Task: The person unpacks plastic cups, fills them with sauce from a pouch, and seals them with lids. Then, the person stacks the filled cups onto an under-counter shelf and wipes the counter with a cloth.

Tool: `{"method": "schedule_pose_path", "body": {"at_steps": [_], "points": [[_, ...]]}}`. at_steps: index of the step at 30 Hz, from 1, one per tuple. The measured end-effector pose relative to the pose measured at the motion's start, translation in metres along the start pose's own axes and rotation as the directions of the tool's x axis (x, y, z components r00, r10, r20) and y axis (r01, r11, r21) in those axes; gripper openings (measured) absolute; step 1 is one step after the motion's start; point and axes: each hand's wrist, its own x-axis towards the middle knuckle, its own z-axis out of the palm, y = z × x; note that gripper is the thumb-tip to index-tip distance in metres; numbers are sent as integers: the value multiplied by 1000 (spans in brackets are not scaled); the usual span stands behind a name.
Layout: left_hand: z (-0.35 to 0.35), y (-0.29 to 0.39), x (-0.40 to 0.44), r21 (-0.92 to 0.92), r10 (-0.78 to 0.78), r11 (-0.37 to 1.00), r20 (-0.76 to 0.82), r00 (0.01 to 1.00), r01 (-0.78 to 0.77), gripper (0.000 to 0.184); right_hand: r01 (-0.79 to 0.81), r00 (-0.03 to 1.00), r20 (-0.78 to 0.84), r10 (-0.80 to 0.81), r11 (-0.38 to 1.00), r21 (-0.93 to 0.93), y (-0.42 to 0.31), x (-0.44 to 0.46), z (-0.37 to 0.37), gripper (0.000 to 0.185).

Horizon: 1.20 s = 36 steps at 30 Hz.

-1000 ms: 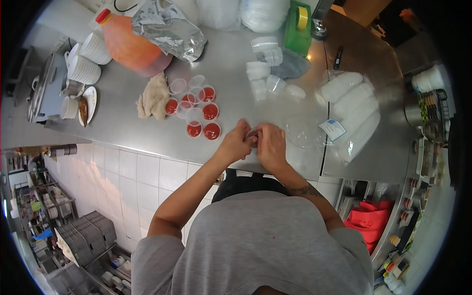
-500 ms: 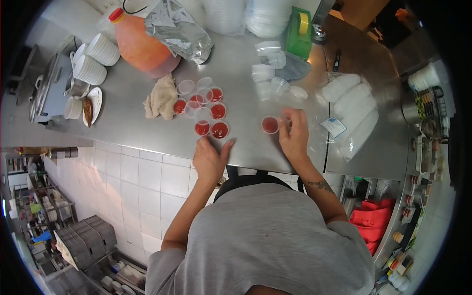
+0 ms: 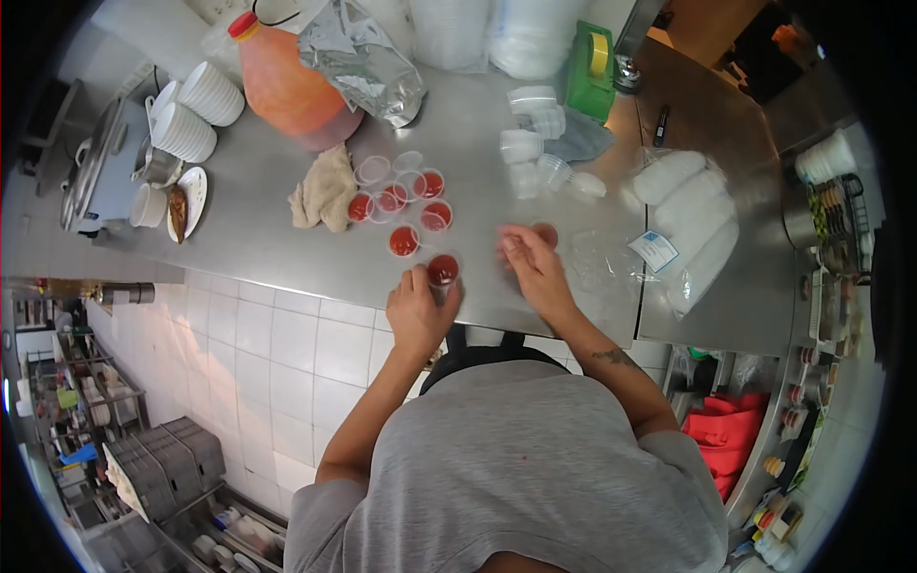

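Observation:
My left hand [image 3: 418, 310] is at the counter's front edge, with thumb and fingers closed around a small clear cup of red sauce [image 3: 442, 270]. My right hand [image 3: 540, 279] hovers to the right of it, fingers stretched leftward and slightly blurred, with nothing visible in them. Just behind its knuckles stands another sauce cup [image 3: 546, 234], partly hidden by the hand. Beyond my left hand, a sauce cup [image 3: 404, 241] stands in front of several more sauce cups [image 3: 437, 216]. Clear round lids [image 3: 373, 170] lie among and over that group.
A beige cloth [image 3: 325, 189] lies left of the cups, and a large orange jug [image 3: 291, 86] stands behind. Stacked empty cups [image 3: 522, 146], a green tape dispenser [image 3: 590, 72] and bagged white stacks [image 3: 688, 220] are at right. A plate with food [image 3: 194, 205] sits at left.
The left hand has drawn one sauce cup toward the front edge, away from the group. My right hand has come off the right-hand cup and moved left. The view has shifted slightly.

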Motion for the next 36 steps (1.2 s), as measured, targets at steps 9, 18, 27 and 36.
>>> {"method": "schedule_pose_path", "body": {"at_steps": [9,18,27,36], "points": [[-28,2,3,-290,220,945,230,948,-149,53,-145,989,72,129,945,295,32,20,24,15],[-15,-28,5,-641,12,678,497,868,358,54,392,917,63,-395,857,-335,30,8,39,9],[-25,-7,43,-403,-158,498,828,538,768,24,527,805,170,-568,554,-644,32,9,38,12],[-25,-2,44,-358,-180,657,780,600,663,27,505,821,209,-531,505,-700,46,7,49,12]]}}
